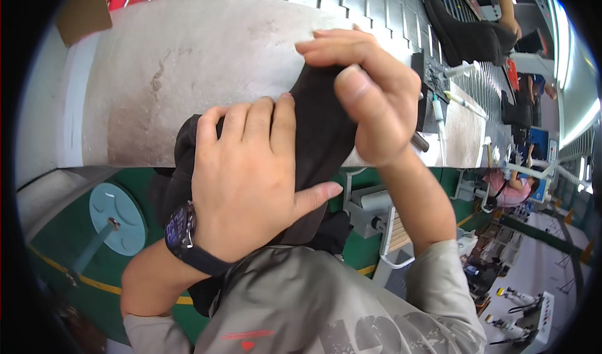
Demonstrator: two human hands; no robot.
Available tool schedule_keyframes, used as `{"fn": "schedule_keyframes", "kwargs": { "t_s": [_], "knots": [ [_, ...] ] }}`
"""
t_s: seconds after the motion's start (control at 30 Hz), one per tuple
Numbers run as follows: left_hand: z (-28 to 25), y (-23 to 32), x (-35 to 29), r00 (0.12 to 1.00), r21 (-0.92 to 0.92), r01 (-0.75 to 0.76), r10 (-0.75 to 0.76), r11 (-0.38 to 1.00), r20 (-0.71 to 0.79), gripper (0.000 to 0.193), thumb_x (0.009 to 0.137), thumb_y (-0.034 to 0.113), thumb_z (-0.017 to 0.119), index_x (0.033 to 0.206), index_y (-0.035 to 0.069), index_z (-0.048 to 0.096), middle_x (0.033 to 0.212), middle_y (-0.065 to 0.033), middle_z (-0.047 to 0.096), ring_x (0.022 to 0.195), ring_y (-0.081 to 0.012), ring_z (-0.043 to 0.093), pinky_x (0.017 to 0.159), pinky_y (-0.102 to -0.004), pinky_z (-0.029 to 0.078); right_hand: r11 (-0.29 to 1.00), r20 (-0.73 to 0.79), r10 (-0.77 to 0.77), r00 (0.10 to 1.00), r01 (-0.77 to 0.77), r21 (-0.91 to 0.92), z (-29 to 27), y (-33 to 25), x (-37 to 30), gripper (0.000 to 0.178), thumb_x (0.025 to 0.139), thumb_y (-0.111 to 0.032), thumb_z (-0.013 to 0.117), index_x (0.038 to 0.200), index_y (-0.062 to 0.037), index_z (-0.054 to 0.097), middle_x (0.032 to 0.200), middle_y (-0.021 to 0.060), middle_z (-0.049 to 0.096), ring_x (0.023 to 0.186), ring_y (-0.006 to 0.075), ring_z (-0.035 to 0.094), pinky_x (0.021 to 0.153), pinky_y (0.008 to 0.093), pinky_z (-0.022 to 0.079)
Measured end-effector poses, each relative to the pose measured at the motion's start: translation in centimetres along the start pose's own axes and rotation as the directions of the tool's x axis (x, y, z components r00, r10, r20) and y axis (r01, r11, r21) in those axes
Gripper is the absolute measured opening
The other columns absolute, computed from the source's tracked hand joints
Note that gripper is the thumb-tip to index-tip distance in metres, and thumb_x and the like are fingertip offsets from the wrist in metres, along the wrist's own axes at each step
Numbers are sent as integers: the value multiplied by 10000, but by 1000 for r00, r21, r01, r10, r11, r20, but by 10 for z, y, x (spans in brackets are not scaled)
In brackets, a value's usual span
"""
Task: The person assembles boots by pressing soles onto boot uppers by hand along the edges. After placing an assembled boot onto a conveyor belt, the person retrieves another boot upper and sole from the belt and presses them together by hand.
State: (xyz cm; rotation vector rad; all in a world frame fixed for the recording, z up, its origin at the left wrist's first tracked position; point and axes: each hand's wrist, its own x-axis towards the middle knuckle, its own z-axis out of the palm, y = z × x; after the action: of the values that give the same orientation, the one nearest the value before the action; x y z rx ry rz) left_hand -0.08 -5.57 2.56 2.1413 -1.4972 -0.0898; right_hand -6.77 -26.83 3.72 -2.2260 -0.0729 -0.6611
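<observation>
Over the grey workbench point(188, 59), both hands grip a black garment point(323, 134).

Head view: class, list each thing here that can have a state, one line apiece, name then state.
Left hand: fingers wrapped over the dark fabric piece, gripping it.
Right hand: pinching the top of the fabric, thumb in front.
Dark fabric piece: held up off the worktable, partly covered by both hands.
Wristwatch: worn on the left wrist, screen lit.
Grey worktable: stained and scuffed.
</observation>
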Motion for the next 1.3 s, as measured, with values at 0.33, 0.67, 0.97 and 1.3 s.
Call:
{"fn": "schedule_keyframes", "kwargs": {
  "t_s": [0.33, 0.67, 0.97, 1.3],
  "knots": [
    [5, 6, 11, 995, -25, 75, -73, 997, 68, 1130, 748, 757, 800, 1410, -127, 561, 1202, -210, 688, 1037, -348, 638, 963, -454, 450, 548, 44, 548, 836, -398, 736, 7, 45, 7, 753, 1156, -467, 309, 973, 74, 799, 972, 186, 814, 848, 163, 706, 888, 316, 556],
    [-3, -6, 9, 975, -148, 158, -130, 976, 181, 996, 832, 655, 813, 1414, -114, 562, 1245, -260, 673, 1088, -405, 635, 977, -480, 464, 690, 69, 622, 780, -589, 421, 15, 50, 37, 535, 1043, -361, 559, 800, 63, 775, 849, 218, 783, 765, 238, 708, 794, 328, 563],
    [26, -10, -115, 942, 174, -74, 126, 982, -311, 781, 883, 375, 864, 1504, 15, 558, 1474, -237, 637, 1340, -427, 628, 1175, -554, 413, 519, 62, 742, 668, -630, 577, 20, 45, 45, 565, 1007, -425, 601, 795, 77, 750, 811, 211, 767, 698, 237, 696, 717, 323, 572],
    [-48, -69, 31, 867, -373, 206, -346, 905, -358, 592, 1123, 536, 499, 1100, -16, 712, 937, -288, 723, 950, -502, 694, 831, -492, 532, 610, 0, 782, 623, -765, 208, -12, -2, -82, 694, 1091, -508, 562, 847, 117, 742, 716, 137, 708, 685, 170, 626, 679, 375, 508]
  ]
}}
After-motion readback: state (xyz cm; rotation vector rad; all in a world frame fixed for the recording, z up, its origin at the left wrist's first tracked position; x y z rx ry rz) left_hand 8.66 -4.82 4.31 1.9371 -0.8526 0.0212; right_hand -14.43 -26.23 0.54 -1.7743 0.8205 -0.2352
